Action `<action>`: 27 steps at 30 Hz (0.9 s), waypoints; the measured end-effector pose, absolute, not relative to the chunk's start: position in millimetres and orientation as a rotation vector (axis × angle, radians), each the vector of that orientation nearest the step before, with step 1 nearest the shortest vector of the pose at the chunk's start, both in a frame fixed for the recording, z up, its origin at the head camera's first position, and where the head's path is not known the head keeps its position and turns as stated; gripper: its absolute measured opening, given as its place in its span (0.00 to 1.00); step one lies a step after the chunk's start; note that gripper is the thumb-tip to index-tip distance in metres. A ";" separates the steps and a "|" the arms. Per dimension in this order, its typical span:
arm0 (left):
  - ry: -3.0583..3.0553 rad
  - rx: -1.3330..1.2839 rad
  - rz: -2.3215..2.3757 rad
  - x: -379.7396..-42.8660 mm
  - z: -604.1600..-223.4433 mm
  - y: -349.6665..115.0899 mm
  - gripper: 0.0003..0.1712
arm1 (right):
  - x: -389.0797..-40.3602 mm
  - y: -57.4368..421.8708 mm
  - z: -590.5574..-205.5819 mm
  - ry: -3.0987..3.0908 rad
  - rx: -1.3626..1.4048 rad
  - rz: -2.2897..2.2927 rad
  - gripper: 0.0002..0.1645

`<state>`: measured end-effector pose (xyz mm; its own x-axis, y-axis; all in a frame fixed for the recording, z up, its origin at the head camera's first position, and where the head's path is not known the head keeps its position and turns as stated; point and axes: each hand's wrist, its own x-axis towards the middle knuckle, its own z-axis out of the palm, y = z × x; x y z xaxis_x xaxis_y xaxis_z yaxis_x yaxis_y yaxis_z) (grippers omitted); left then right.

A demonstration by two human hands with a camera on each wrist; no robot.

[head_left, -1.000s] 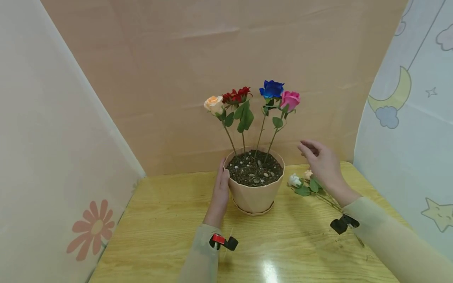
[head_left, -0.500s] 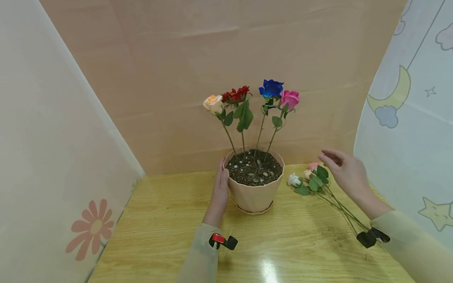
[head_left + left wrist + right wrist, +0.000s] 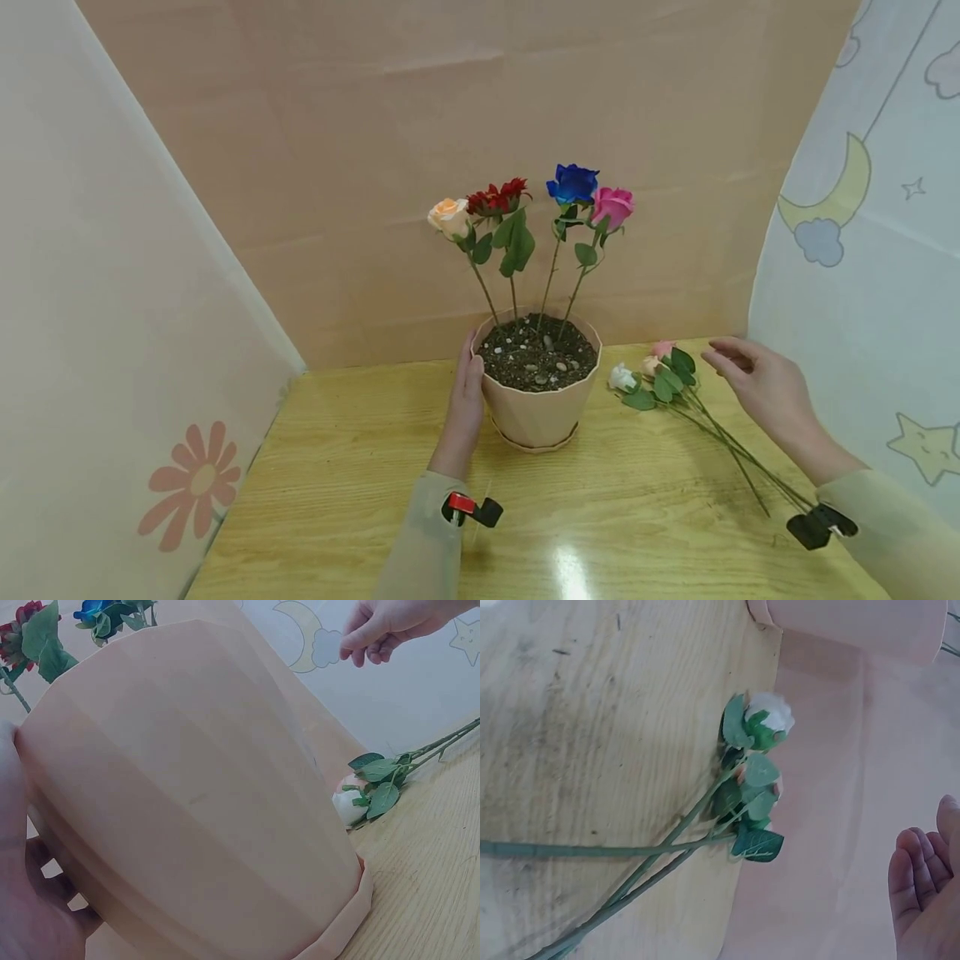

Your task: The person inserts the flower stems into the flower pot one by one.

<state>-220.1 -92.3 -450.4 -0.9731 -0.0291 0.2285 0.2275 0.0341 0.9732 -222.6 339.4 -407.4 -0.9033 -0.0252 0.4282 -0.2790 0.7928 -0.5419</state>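
A pinkish-beige flowerpot full of dark soil and pebbles stands on its saucer. My left hand rests against the pot's left side, the thumb on the near wall and the fingers lying along it. In the soil stand a peach rose, a dark red flower, a blue rose and a pink rose. My right hand hovers right of the pot with loosely bent fingers and nothing in them. Nearest to it lie a white rose and two other roses, pink and peach, their green stems crossing.
A wooden table carries everything, with dark crumbs scattered near the stems. A beige cloth hangs close behind the pot. Printed white cloths stand on the left and right.
My right hand has moved away from the pot, rightward and down, past the lying roses, uncovering the pink one and the stems. My left hand stays at the pot.
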 end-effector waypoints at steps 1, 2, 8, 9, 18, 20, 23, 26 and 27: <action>-2.116 -0.207 -2.054 -220.0 -450.3 -92.6 0.33 | -222.2 341.7 -409.1 -2.591 0.225 0.867 0.25; -2.117 -0.204 -2.054 -219.9 -450.3 -92.8 0.33 | -221.6 343.9 -410.7 -2.598 0.221 0.866 0.24; -2.118 -0.201 -2.055 -220.0 -450.9 -93.5 0.33 | -215.3 356.1 -420.9 -2.649 0.221 0.851 0.24; -2.115 -0.204 -2.058 -219.9 -450.6 -93.4 0.33 | -214.0 357.8 -422.9 -2.662 0.223 0.846 0.25; -2.110 -0.192 -2.074 -218.2 -447.7 -93.1 0.33 | -205.6 372.6 -442.1 -2.773 0.208 0.854 0.29; -2.110 -0.191 -2.075 -218.5 -447.8 -93.1 0.33 | -204.3 376.3 -446.1 -2.795 0.207 0.860 0.30; -2.105 -0.197 -2.078 -219.9 -448.4 -93.0 0.32 | -203.3 381.4 -451.7 -2.832 0.207 0.848 0.31; -2.100 -0.204 -2.078 -221.3 -448.8 -93.0 0.32 | -203.7 384.7 -456.4 -2.871 0.205 0.846 0.32; -2.098 -0.206 -2.080 -221.4 -449.1 -93.1 0.32 | -204.0 385.4 -458.4 -2.877 0.203 0.840 0.32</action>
<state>-221.4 -93.1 -449.1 -0.9742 -0.0278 0.2238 0.2236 0.0118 0.9746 -204.0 385.4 -458.4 -0.9815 -0.0908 0.1688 -0.1674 0.8354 -0.5235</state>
